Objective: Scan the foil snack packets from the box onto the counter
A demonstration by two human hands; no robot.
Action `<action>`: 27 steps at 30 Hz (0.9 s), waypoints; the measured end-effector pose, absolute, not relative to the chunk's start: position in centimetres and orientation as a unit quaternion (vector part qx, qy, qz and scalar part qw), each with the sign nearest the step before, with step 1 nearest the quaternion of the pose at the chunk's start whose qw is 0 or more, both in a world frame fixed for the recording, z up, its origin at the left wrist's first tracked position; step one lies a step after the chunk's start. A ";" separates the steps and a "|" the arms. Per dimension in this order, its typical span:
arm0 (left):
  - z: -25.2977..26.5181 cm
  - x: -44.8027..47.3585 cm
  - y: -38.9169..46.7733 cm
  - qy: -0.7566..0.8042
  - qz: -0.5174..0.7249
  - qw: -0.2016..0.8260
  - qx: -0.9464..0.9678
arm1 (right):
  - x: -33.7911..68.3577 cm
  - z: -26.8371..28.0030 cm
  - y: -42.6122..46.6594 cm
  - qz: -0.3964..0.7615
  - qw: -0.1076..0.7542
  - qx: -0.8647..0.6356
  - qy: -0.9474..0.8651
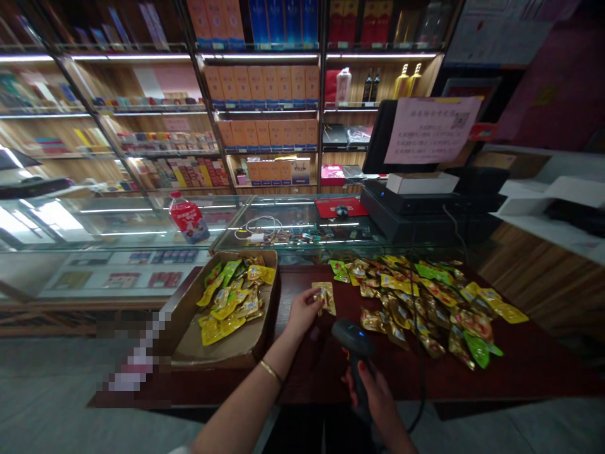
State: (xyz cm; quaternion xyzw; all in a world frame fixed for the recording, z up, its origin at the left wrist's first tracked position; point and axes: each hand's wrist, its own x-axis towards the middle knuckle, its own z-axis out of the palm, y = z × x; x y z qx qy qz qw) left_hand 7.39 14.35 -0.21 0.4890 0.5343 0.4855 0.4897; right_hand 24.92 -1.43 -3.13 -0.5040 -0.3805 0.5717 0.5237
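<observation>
Between the fingers of my left hand (305,310) is a small gold snack packet (327,297), held over the dark red table (302,359). My right hand (371,388) is wrapped round the handle of a black barcode scanner (353,338), whose head points toward the packet and shows a small blue light. To the left stands a shallow cardboard box (189,350) with several yellow, green and gold packets (231,296) in it. A wide loose pile of similar packets (416,302) lies on the table to the right.
Behind the table runs a glass display counter (222,221) with a red-labelled bottle (189,217), a white cable (258,238) and a mouse (342,211). A monitor (382,139) bears a paper notice. The scanner's black cord (418,353) hangs across the pile. Stocked shelves (265,113) line the wall.
</observation>
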 end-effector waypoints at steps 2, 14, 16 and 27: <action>0.6 10.7 17.5 0.532 0.475 0.498 0.493 | 25.0 -3.3 -1.4 0.578 0.521 -0.506 -0.372; 5.2 21.2 24.8 0.503 0.328 0.451 0.660 | 24.9 -4.5 -1.4 0.585 0.509 -0.548 -0.313; 6.4 18.6 23.1 0.496 0.323 0.419 0.689 | 25.2 -4.4 -1.6 0.595 0.502 -0.542 -0.318; 12.0 -9.9 14.0 0.679 0.056 0.061 0.729 | 25.9 -4.0 -2.0 0.577 0.423 -0.535 -0.449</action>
